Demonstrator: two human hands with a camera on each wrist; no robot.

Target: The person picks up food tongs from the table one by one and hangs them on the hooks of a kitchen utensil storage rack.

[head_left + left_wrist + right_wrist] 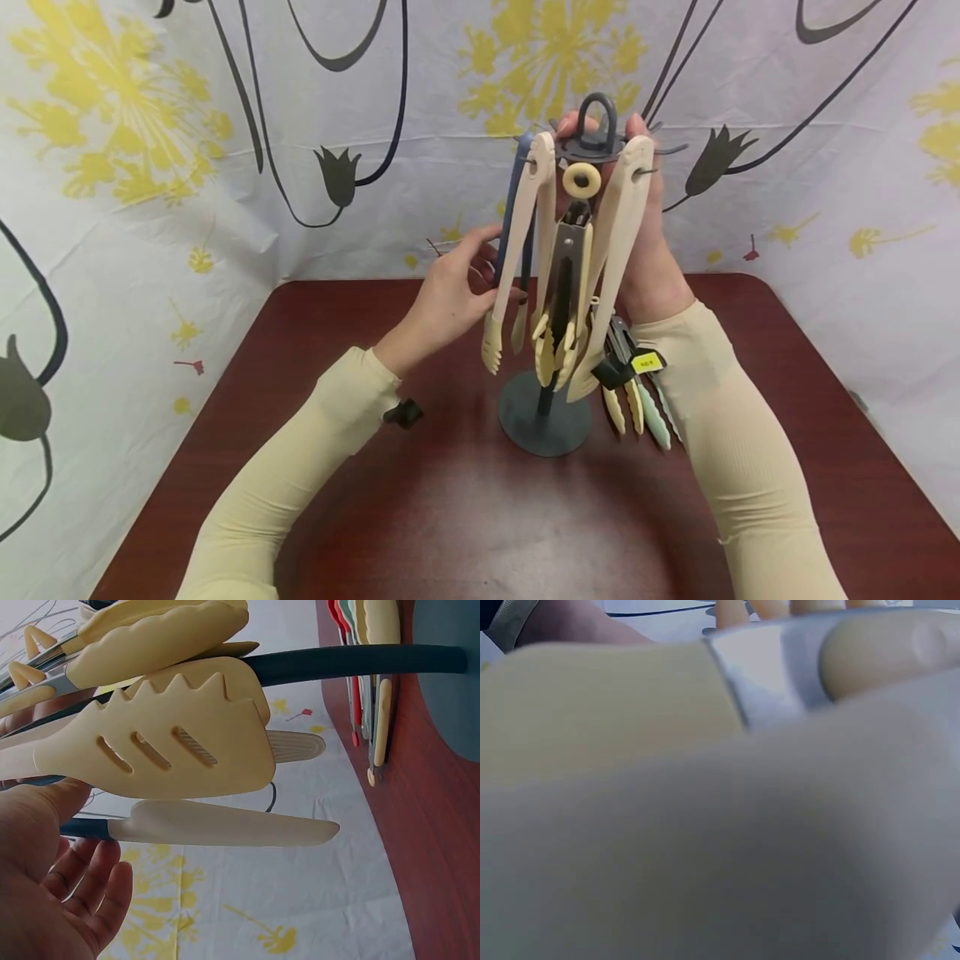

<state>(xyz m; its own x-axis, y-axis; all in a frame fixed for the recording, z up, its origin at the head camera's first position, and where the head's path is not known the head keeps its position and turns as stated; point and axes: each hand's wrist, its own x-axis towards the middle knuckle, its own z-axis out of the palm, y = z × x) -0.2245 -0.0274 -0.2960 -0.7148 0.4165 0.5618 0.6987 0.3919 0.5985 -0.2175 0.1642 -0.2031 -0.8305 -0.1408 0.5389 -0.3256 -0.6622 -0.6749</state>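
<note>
A dark grey utensil stand (545, 417) with a round base and a top loop stands upright, with several tongs hung from its hooks. My left hand (453, 287) is at its left side, thumb and fingers around blue tongs (513, 208) with pale tips. In the left wrist view, the fingers (105, 877) curl beside the blue handle, near a slotted cream tong head (172, 735). Behind the stand's top, my right hand (648, 242) grips it, fingertips showing on both sides of the loop. White tongs (626, 192) and metal tongs (566, 258) hang in front, hiding its palm.
More tongs (655, 417) with cream and mint tips lie on the dark red table (450, 517) behind the stand, to the right. Red tongs (355, 690) are among them. A patterned cloth (225, 125) surrounds the table at the back and sides.
</note>
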